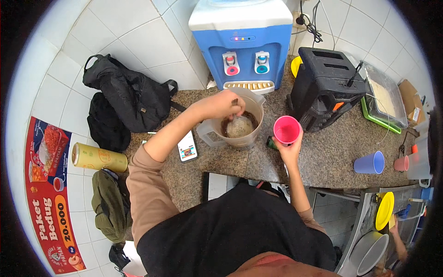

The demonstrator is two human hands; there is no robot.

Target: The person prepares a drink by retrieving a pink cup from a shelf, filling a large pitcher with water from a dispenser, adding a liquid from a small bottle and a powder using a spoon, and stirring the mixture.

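Observation:
My left hand [230,107] is over the mouth of a translucent plastic pitcher [205,133] on the granite counter. Its fingers are closed around a thin utensil handle [235,101] that goes down into the pitcher; the utensil's lower end cannot be made out clearly. Dark brown liquid [255,119] lies inside, with a pale rounded patch [239,127], foam or a strainer, in its middle. To the right of the pitcher, my right hand [290,145] holds a bright pink plastic cup [286,128] just above the counter. Only a reddish inside shows in the cup.
A blue water dispenser [242,38] stands behind the pitcher, a black speaker-like box [325,90] to the right. A phone [188,149], black backpack [131,93] and yellow tumbler [100,157] are at left. Farther right are a purple cup [369,162] and another person's hand [394,226].

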